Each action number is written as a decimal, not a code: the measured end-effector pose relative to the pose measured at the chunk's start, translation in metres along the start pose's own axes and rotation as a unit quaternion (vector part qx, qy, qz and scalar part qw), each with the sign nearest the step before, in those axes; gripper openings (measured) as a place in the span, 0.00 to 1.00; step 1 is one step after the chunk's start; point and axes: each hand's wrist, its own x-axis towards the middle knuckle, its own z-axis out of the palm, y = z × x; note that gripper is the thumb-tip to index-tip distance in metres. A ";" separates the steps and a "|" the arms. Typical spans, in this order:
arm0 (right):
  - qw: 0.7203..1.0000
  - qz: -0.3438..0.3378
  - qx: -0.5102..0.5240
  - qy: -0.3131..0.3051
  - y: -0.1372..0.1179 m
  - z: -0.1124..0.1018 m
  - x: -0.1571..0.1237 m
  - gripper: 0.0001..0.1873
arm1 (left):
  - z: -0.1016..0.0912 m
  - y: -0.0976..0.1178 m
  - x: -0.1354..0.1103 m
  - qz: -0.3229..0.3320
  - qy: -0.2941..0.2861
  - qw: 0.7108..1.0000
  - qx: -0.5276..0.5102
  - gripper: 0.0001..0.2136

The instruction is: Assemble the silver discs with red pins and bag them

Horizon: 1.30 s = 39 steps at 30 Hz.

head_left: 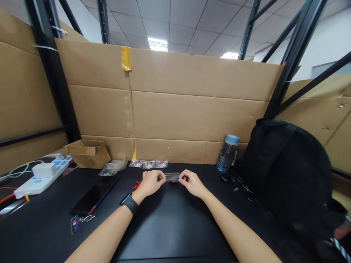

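Between my two hands a small clear plastic bag (172,177) is stretched flat, with something small and dark or reddish at its lower edge that I cannot make out. My left hand (152,182), with a black watch on the wrist, pinches the bag's left end. Its right end is pinched by the thumb and fingers of my right hand (192,182). Just left of my left hand lie some red pieces (136,185), partly hidden by it. Behind the hands, three small clear packets (149,164) with red bits inside lie in a row.
On the left are a black phone (91,197), a keyring (82,220), loose clear bags (111,168), an open cardboard box (89,153) and a white power strip (44,179). A water bottle (227,153), keys (242,184) and a black backpack (287,175) stand right. Cardboard walls (175,117) enclose the table.
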 end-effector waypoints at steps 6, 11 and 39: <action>0.999 0.048 -0.007 -0.003 0.004 0.002 0.002 0.10 | 0.010 -0.002 0.004 -0.068 0.004 0.992 -0.102 0.07; 0.992 0.086 -0.095 -0.010 -0.001 0.005 0.000 0.07 | 0.017 0.000 0.002 -0.103 -0.006 0.991 -0.084 0.10; 0.967 0.029 -0.229 -0.109 -0.022 0.003 -0.010 0.18 | 0.024 -0.001 -0.011 0.035 -0.029 0.991 0.129 0.12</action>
